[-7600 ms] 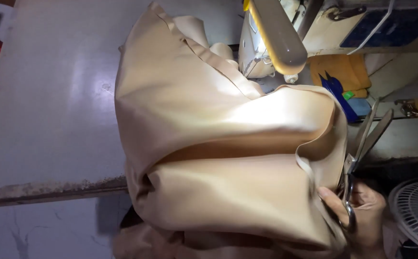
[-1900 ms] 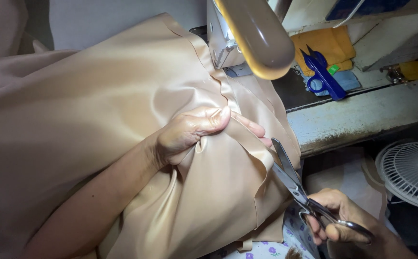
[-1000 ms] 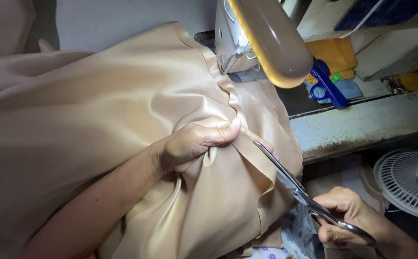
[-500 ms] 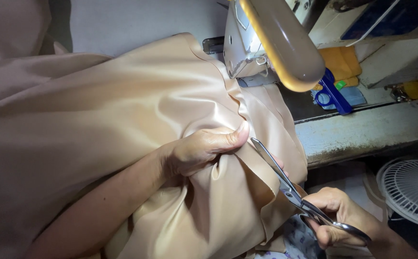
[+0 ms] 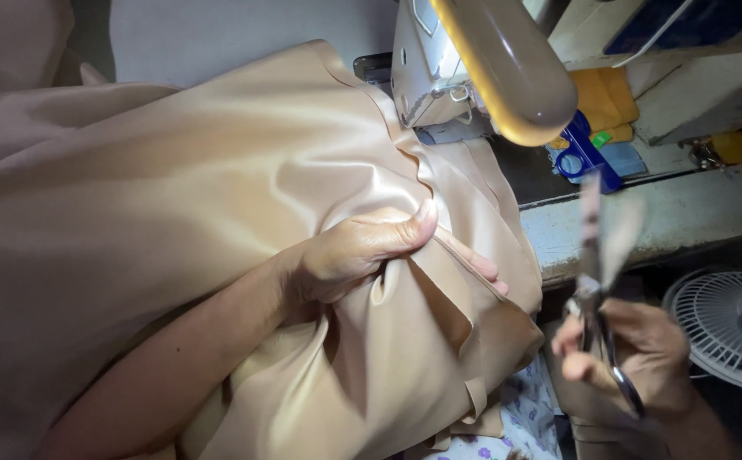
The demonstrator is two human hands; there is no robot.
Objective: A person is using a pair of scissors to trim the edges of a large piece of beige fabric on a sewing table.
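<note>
Satin cloth (image 5: 217, 196), beige and glossy, lies heaped over the desk (image 5: 643, 221) and spills off its front edge toward my lap, its top end tucked under the sewing machine (image 5: 439, 68). My left hand (image 5: 362, 255) rests on the cloth near a folded seam: the thumb presses down on top, and the fingers (image 5: 473, 262) lie partly under a fold, so the cloth sits pinched between thumb and fingers. A narrow strip of the same cloth hangs from the lower edge. My right hand (image 5: 635, 349) is off the desk, right of the cloth and apart from it, fingers curled through the handles of the scissors (image 5: 601, 255). The blades point upward and are blurred; they look slightly parted, not touching the cloth. Blue-handled scissors (image 5: 579, 158) lie on the desk beside the machine. A white fan (image 5: 728, 328) sits low right.
</note>
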